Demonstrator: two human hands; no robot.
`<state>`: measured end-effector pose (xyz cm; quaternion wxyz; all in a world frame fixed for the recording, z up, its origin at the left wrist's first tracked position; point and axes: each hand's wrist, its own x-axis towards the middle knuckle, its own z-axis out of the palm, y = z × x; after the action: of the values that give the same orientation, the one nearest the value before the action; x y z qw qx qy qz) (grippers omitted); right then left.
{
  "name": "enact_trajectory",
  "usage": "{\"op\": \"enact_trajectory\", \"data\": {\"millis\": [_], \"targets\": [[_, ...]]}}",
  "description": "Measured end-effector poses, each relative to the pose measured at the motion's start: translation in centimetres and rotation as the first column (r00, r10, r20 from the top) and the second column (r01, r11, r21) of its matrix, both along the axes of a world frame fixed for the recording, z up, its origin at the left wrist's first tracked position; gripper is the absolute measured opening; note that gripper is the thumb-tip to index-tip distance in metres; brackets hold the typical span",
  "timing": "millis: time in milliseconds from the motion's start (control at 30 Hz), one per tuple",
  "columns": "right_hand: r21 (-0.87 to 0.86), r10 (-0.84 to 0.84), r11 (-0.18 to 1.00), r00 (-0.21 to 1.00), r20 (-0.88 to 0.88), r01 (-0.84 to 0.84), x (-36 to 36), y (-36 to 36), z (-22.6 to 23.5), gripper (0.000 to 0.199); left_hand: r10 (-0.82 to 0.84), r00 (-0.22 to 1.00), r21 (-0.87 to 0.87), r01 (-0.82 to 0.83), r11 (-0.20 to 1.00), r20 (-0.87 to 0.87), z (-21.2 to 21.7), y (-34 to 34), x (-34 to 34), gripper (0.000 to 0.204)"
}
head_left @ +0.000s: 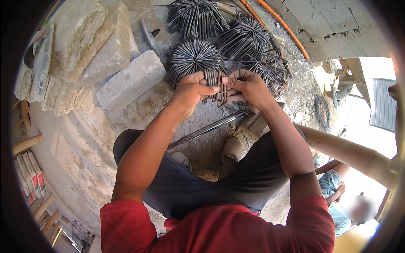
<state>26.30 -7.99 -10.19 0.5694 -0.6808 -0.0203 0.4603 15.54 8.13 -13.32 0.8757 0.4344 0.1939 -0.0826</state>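
Note:
My left hand (192, 87) and my right hand (246, 85) both grip a small stack of bent steel stirrups (216, 86), held upright between them above my knees. Just beyond the hands lie round bundles of the same bent rebar pieces (194, 57), with further bundles (244, 38) and a loose pile (270, 69) fanned out on the concrete ground. Under the hands a straight steel bar (209, 128) lies across the floor near my dusty shoe (231, 152).
Rough stone blocks (126, 80) and larger slabs (80, 42) sit at the left. An orange conduit (287, 29) runs along the top right. Another person (341, 202) is below at lower right. A wooden pole (350, 154) crosses on the right.

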Motion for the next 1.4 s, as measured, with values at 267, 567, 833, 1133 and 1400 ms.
{"op": "enact_trajectory", "data": {"millis": [267, 567, 833, 1133, 1400], "targets": [[-0.218, 0.143, 0.969, 0.985, 0.102, -0.118, 0.0, -0.1, -0.1, 0.032, -0.026, 0.997, 0.101, 0.033, 0.994, -0.070, -0.9, -0.4, 0.0, 0.033], [-0.149, 0.155, 0.980, 0.974, 0.168, -0.130, 0.0, -0.1, -0.2, 0.026, -0.077, 0.995, 0.088, 0.082, 0.993, -0.067, -1.5, -0.3, 0.1, 0.030], [-0.093, 0.074, 0.994, 0.985, 0.156, -0.060, -0.1, -0.1, -0.2, 0.023, -0.068, 0.994, 0.088, 0.075, 0.993, -0.081, -2.0, 0.0, 0.2, 0.030], [-0.148, 0.128, 0.982, 0.987, 0.101, -0.113, 0.0, -0.1, -1.2, 0.040, -0.015, 0.998, 0.013, 0.016, 1.000, -0.053, -0.9, -0.3, -0.1, 0.036], [0.049, 0.018, 0.999, 1.000, 0.009, -0.018, -1.5, 0.1, -1.9, 0.044, -0.071, 0.994, 0.190, 0.085, 0.978, -0.080, -0.3, -0.1, 0.2, 0.039]]}}
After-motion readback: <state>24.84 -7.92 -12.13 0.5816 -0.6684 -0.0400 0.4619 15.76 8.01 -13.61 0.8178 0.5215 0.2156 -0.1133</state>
